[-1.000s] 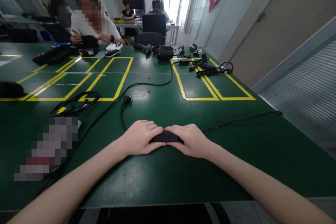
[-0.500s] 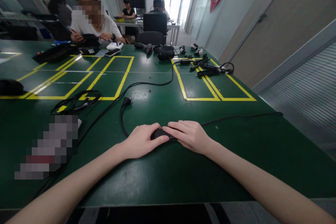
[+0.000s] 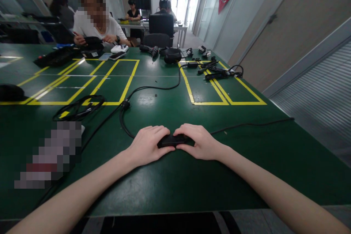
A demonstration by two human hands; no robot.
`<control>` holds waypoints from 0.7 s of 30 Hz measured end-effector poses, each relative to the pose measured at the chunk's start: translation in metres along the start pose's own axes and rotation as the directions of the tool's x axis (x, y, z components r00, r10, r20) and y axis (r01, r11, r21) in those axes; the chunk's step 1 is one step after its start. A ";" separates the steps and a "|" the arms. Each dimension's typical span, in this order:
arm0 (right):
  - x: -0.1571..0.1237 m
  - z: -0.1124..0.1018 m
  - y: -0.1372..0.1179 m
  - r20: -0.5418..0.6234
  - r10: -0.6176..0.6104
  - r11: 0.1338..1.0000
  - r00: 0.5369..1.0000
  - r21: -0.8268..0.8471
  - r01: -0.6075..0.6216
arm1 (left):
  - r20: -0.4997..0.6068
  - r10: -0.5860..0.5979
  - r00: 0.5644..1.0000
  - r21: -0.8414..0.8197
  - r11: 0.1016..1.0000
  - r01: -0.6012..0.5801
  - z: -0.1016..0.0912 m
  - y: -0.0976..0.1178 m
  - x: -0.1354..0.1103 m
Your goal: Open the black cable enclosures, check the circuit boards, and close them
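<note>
A black power adapter lies low over the green table between my two hands. Around its left end, my left hand is closed, fingers along the far side and thumb on the near side. My right hand grips the other end in the same manner, covering part of it. From behind my left hand a black cord curves away to a plug, which rests against another cable. On the right, a thin black cable stretches toward the table's right edge.
A coiled black cable and a blurred-out item lie to my left. Yellow tape marks rectangles on the table. Farther back are a drill, a black case and several cables. A person sits opposite.
My right hand's fingers have shifted from lying across the adapter's top to gripping its end, thumb on the near side. The plug has moved left, up to the long cable.
</note>
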State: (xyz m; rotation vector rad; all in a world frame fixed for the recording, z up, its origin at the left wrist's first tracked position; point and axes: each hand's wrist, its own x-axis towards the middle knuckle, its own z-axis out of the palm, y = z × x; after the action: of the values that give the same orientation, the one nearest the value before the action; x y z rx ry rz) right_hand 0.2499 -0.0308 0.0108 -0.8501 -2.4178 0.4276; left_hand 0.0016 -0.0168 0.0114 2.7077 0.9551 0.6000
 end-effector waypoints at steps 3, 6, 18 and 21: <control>0.001 -0.002 -0.001 -0.022 -0.096 0.992 0.995 -0.084 0.094 | -0.023 -0.002 1.000 -0.052 0.999 0.001 -0.001 -0.001 -0.001; 0.000 -0.004 -0.003 0.015 -0.185 0.956 0.983 -0.229 0.183 | -0.015 -0.023 1.000 -0.129 0.991 0.021 -0.003 0.002 -0.001; -0.007 -0.017 0.014 -0.041 0.028 0.998 0.999 -0.046 -0.030 | -0.197 0.139 0.971 0.100 0.988 -0.121 -0.011 -0.010 -0.001; -0.010 -0.034 0.031 -0.354 0.250 0.968 0.901 0.063 -0.244 | -0.274 0.173 0.946 0.204 0.972 -0.118 -0.014 -0.017 -0.001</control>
State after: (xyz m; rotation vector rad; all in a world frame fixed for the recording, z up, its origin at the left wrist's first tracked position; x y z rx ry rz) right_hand 0.2915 -0.0097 0.0205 -1.1276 -1.9748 0.3496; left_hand -0.0147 -0.0033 0.0187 2.9307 0.9197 1.0089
